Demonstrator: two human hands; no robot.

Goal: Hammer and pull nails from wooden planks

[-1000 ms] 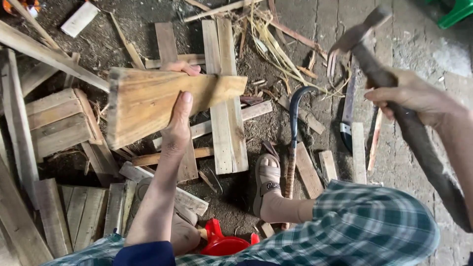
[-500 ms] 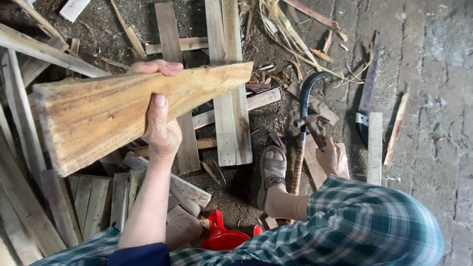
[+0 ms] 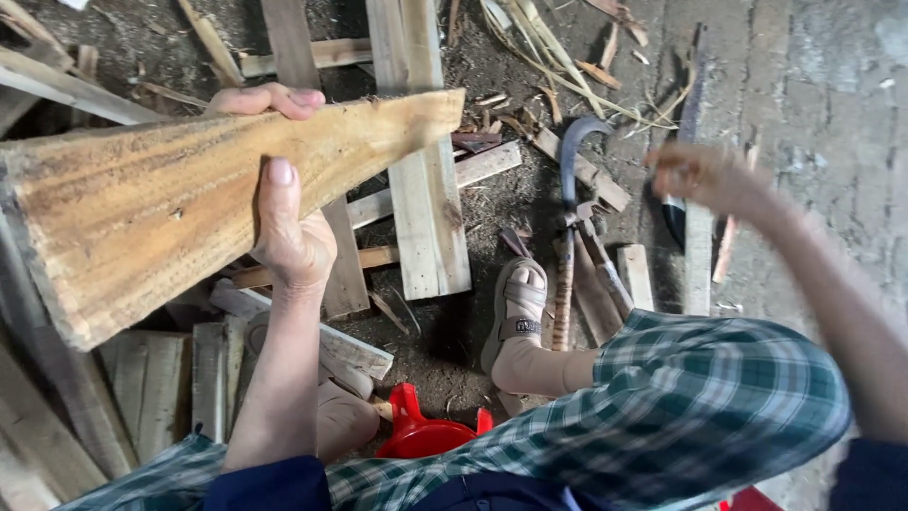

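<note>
Our left hand (image 3: 288,222) keeps its clamp on the wedge-shaped plank (image 3: 189,199), now nearer the camera. Our right hand (image 3: 705,175) has left the sickle (image 3: 567,203) and lifted, blurred; we cannot tell its fingers' spread.

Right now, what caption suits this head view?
Left hand grips a rough wooden plank; right hand hovers, blurred, above a sickle.

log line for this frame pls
left hand: grips plank | right hand: blurred, empty, above knife | sickle: on ground

scrap boards (image 3: 421,189) crowd ground — bare paving (image 3: 813,142) right
</note>
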